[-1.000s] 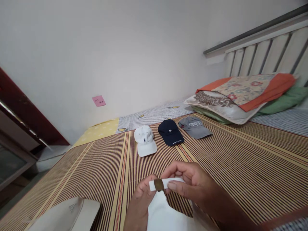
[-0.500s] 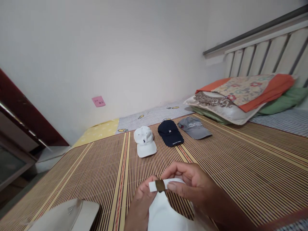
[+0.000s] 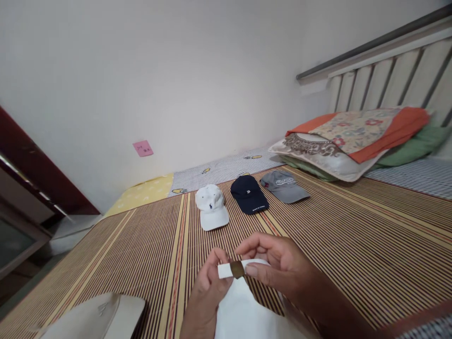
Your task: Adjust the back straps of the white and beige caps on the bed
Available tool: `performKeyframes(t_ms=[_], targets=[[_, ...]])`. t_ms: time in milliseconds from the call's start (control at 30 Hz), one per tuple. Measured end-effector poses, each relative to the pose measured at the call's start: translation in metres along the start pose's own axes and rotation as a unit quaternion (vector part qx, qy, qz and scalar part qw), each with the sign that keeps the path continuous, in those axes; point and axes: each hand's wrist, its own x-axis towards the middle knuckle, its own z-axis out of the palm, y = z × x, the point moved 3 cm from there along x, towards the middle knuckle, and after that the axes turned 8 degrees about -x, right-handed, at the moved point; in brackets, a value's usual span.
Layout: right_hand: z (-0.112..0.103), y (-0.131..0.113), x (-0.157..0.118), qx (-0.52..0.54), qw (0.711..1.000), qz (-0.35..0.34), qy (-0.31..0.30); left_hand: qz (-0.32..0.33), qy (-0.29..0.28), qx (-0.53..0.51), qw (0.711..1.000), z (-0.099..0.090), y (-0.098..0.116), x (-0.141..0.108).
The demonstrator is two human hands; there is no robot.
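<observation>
A white cap [image 3: 243, 310] is between my hands at the bottom of the view, its back opening and strap toward me. The white strap runs through a brownish metal buckle [image 3: 237, 269], and a short end sticks out on the left. My right hand [image 3: 278, 261] pinches the strap between thumb and fingers, right of the buckle. My left hand [image 3: 209, 287] grips the cap's left edge just below the strap end; its thumb is partly hidden. The rest of the cap falls below the frame.
On the striped mat [image 3: 151, 249] lie a white cap [image 3: 212, 207], a navy cap [image 3: 249, 195] and a grey cap [image 3: 285, 186] in a row. A beige cap [image 3: 99, 315] rests at lower left. Pillows [image 3: 328, 153] are stacked at right, by a radiator [image 3: 381, 82]. A pink note [image 3: 143, 148] is on the wall.
Both hands and the cap have risen slightly. The left fingers have lifted a little behind the strap end, and the buckle appears slightly farther right. The other caps stay put.
</observation>
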Motion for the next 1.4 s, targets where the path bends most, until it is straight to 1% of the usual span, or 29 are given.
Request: performKeyframes(t_ms=[67, 100, 233, 300, 367, 500, 600, 667, 767, 833, 900, 1033, 1100, 1167, 1300, 1400], targets=[[0.0, 0.0, 0.0, 0.004, 1.0, 0.004, 0.001, 0.037, -0.005, 0.006, 0.999, 0.002, 0.003, -0.001], [0.0, 0.0, 0.0, 0.002, 1.0, 0.005, 0.002, 0.039, -0.009, 0.012, 0.999, 0.002, 0.003, -0.002], [0.001, -0.002, 0.0, -0.012, 1.0, 0.007, 0.003, -0.014, -0.033, 0.027, 0.999, 0.003, 0.003, -0.007], [0.001, -0.002, 0.0, -0.015, 1.0, 0.005, 0.006, -0.019, -0.059, 0.012, 0.998, 0.005, 0.003, -0.01], [0.001, -0.001, 0.0, -0.015, 1.0, 0.008, 0.009, -0.01, -0.069, -0.004, 0.998, 0.006, 0.002, -0.011], [0.0, -0.001, 0.0, -0.012, 1.0, 0.012, 0.001, -0.007, -0.05, -0.018, 0.999, 0.004, -0.001, -0.008], [-0.005, 0.001, 0.002, -0.005, 1.0, 0.006, -0.01, 0.006, -0.035, -0.046, 0.998, -0.001, 0.004, -0.006], [-0.01, 0.005, 0.003, 0.003, 1.0, 0.003, -0.022, 0.014, -0.006, -0.068, 0.998, -0.006, 0.009, -0.006], [-0.017, 0.012, 0.003, -0.01, 0.997, 0.017, -0.068, 0.015, 0.036, -0.069, 0.997, -0.016, 0.017, -0.008], [-0.022, 0.015, 0.002, -0.027, 0.995, 0.031, -0.095, 0.014, 0.036, -0.064, 0.997, -0.02, 0.021, -0.009], [-0.026, 0.016, 0.001, -0.035, 0.993, 0.04, -0.103, 0.015, 0.027, -0.067, 0.997, -0.021, 0.022, -0.009], [-0.03, 0.012, 0.0, 0.005, 0.996, 0.027, -0.089, 0.023, 0.044, -0.089, 0.995, -0.017, 0.018, -0.011], [-0.03, 0.009, 0.0, 0.031, 0.997, 0.021, -0.07, 0.019, 0.06, -0.104, 0.993, -0.012, 0.016, -0.014], [-0.029, 0.009, 0.001, 0.041, 0.998, 0.029, -0.047, 0.014, 0.075, -0.112, 0.991, -0.009, 0.013, -0.016], [-0.027, 0.009, 0.003, 0.016, 0.998, 0.059, -0.001, 0.016, 0.108, -0.088, 0.99, -0.01, 0.011, -0.018], [-0.026, 0.007, 0.005, -0.043, 0.998, 0.036, 0.02, 0.016, 0.114, -0.073, 0.991, -0.013, 0.01, -0.016]])
